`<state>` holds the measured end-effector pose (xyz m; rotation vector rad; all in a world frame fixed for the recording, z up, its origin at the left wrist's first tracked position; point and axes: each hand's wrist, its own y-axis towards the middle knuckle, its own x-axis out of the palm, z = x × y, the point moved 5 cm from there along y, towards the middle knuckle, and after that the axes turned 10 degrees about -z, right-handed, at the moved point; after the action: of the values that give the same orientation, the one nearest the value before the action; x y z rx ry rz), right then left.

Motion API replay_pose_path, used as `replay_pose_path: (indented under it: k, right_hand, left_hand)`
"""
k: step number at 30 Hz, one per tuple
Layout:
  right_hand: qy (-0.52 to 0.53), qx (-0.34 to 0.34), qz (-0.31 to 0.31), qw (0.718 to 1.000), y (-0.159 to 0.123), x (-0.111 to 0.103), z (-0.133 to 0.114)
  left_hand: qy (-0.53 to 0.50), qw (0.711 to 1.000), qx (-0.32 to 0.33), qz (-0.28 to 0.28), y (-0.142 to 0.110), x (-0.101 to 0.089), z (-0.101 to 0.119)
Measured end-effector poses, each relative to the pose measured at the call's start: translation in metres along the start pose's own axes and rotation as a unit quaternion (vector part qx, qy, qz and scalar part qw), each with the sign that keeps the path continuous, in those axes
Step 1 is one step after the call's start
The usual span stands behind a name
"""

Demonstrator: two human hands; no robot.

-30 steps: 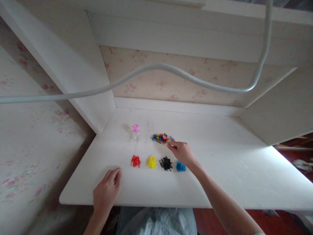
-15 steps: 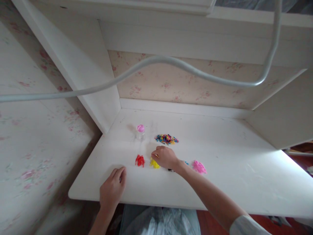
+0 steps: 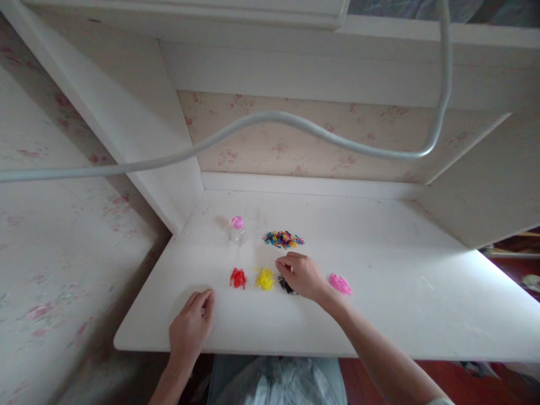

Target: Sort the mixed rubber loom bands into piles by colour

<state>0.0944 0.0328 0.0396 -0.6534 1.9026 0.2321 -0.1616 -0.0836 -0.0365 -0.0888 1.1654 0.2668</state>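
Note:
My right hand [image 3: 301, 275] hovers over a pile of black rubber bands [image 3: 287, 285], its thumb and fingers pinched together; what they hold, if anything, is too small to make out. Just left of it lie yellow rubber bands [image 3: 265, 278], then red ones [image 3: 238, 278]. Pink rubber bands [image 3: 340, 283] sit right of my wrist. Beyond the hand is a heap of mixed-colour rubber bands [image 3: 283, 239]. My left hand [image 3: 190, 323] rests near the front left of the table with its fingers curled closed; the inside of that hand is hidden.
A small clear jar with a pink top [image 3: 237, 228] stands behind the red pile. The white desk [image 3: 392, 304] has a side panel [image 3: 476, 197] on the right and a shelf above. A pale cable [image 3: 270, 117] crosses the view high over the desk.
My right hand has moved right, from the yellow pile to the black one. Blue bands that showed beside the wrist are now hidden. My left hand stays in place.

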Motion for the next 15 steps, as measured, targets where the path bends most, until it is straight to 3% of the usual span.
replay_pose_path:
  k: [3,7,11,15]
  right_hand:
    - [0.115,0.011,0.059,0.992,-0.035,0.006,0.015]
    - [0.229,0.066,0.141,0.961,-0.086,0.033,0.044]
    - [0.243,0.142,0.182,0.942,-0.124,0.061,0.074]
    - [0.208,0.16,0.19,0.946,-0.135,0.072,0.084]
  left_hand:
    - [-0.053,0.997,0.06,-0.024,0.009,-0.006,0.019]
    - [-0.023,0.986,0.135,-0.101,0.03,-0.009,0.065]
    - [0.015,0.972,0.168,-0.161,0.056,0.001,0.103]
    - [0.082,0.959,0.173,-0.209,0.078,0.02,0.118]
